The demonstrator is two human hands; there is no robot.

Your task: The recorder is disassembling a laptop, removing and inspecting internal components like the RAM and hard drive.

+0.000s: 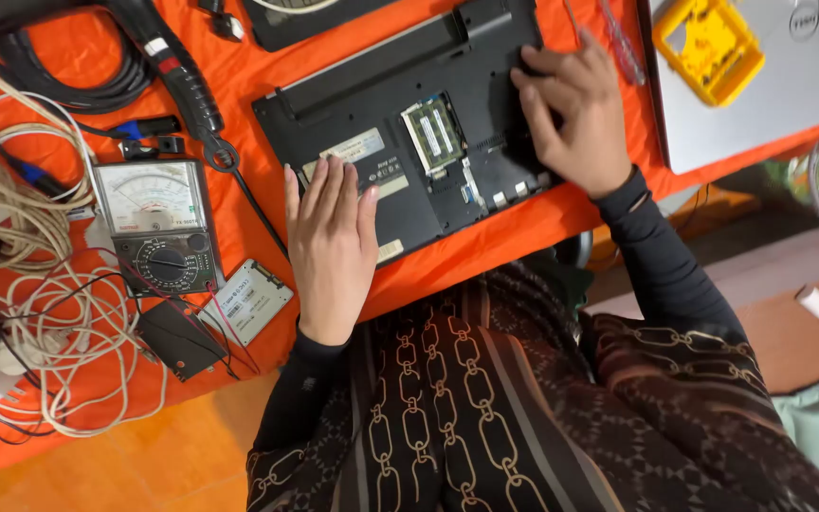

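Observation:
A black laptop [362, 104] lies upside down on the orange table cover, its bottom panel off so the green memory boards [433, 131] show in an open bay. My left hand [331, 245] rests flat on the laptop's near left corner, fingers together and straight. My right hand [571, 114] lies on the laptop's right end, fingers bent and spread over the open compartment there. Neither hand holds a tool.
An analogue multimeter [155, 223] with red and black leads lies left of the laptop. Beside it are a flat drive [246, 301], a small black cover [180, 338] and tangled white cables [11, 237]. A silver laptop [770, 85] with a yellow plastic frame [708, 45] sits at the right.

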